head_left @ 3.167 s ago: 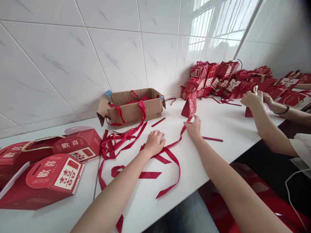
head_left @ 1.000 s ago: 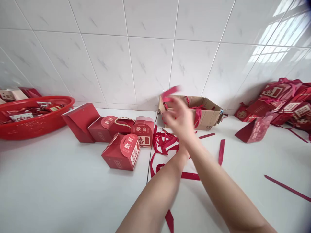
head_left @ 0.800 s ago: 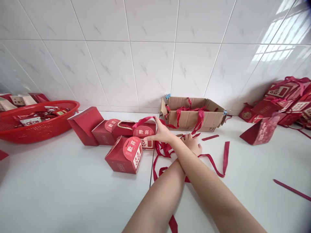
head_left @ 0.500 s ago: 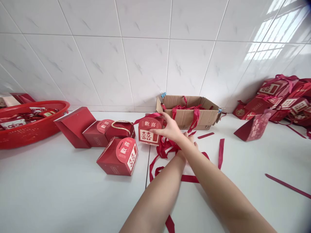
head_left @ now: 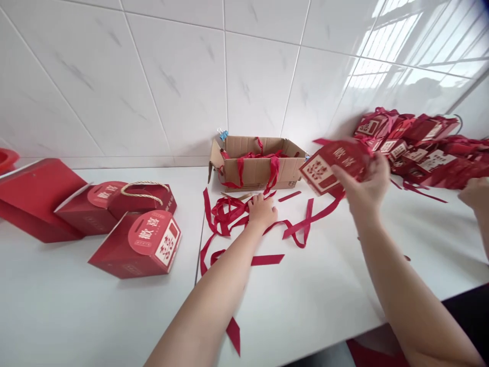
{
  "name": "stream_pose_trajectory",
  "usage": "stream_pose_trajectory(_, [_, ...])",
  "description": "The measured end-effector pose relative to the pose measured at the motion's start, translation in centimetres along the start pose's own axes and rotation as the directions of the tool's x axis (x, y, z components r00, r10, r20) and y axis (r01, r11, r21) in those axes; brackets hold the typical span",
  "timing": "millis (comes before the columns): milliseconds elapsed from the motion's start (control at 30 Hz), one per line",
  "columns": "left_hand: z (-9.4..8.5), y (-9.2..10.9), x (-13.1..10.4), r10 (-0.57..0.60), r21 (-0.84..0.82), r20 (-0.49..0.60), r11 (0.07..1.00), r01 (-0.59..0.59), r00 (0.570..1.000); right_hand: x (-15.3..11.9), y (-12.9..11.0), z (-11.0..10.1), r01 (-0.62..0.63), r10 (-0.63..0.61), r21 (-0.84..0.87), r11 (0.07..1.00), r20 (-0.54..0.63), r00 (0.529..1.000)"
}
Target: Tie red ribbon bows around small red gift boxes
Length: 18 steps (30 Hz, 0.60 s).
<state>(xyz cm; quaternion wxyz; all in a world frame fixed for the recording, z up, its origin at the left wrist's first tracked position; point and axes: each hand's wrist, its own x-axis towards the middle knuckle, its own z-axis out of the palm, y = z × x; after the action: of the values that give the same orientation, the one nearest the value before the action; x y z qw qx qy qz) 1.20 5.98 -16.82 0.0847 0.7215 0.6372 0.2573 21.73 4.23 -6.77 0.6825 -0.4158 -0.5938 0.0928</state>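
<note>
My right hand (head_left: 369, 186) grips a red box (head_left: 336, 165) with white lettering, lifted over the right half of the table and slightly blurred. A ribbon trails from this box down to the tabletop. My left hand (head_left: 262, 210) rests on the table with curled fingers, at a tangle of red ribbon (head_left: 225, 211); whatever lies under the fingers is too small to make out. Behind it stands a cardboard box (head_left: 252, 171) with ribbons inside and over its front edge. To the left sits another red box (head_left: 141, 244) with a rounded top flap.
Further left are a rope-handled red box (head_left: 162, 196) and a large red box (head_left: 42, 193). Many ribboned red boxes (head_left: 420, 145) are piled at the right. Another person's hand (head_left: 476, 193) is at the right edge. A tiled wall (head_left: 171, 76) runs behind the table.
My right hand has carried the red box from the left of the ribbons to the right, uncrossing my arms. The view has turned right, and another person's hand has appeared.
</note>
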Motion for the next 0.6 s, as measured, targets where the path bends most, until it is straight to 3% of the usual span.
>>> stream_pose_trajectory(67, [-0.3,0.4,-0.2,0.012,-0.018,-0.037,1.0,-0.012,0.999,-1.9,2.3,0.6,-0.089,0.085,-0.063,0.994,-0.06,0.995])
stream_pose_trajectory(133, [-0.5,1.0,-0.4,0.051,-0.04,-0.081,0.998,-0.054,0.995,-3.7,3.7,1.7,-0.209,0.205,-0.144,0.967,-0.043,0.978])
stream_pose_trajectory(267, [-0.3,1.9,-0.8,0.249,-0.273,-0.132,0.921,-0.277,0.959,-6.0,3.1,3.4,-0.303,0.334,-0.242,0.922,0.095,0.938])
stream_pose_trajectory(333, [-0.1,1.9,-0.8,0.212,-0.431,-0.151,0.865,-0.257,0.966,-6.7,2.2,3.5,-0.325,0.368,-0.227,0.918,0.186,0.911])
stream_pose_trajectory(400, [0.1,1.7,-0.6,0.098,-0.557,-0.16,0.813,-0.172,0.982,-6.9,1.6,3.3,-0.345,0.371,-0.142,0.928,0.249,0.895])
stream_pose_trajectory(500, [0.1,1.2,-0.3,0.037,-0.685,-0.164,0.715,-0.141,0.986,-6.4,2.4,2.5,-0.343,0.35,-0.069,0.937,0.232,0.908])
stream_pose_trajectory(600, [-0.2,1.1,-0.2,0.07,-0.754,-0.144,0.638,-0.156,0.987,-5.0,4.7,1.0,-0.306,0.406,-0.373,0.876,0.227,0.885])
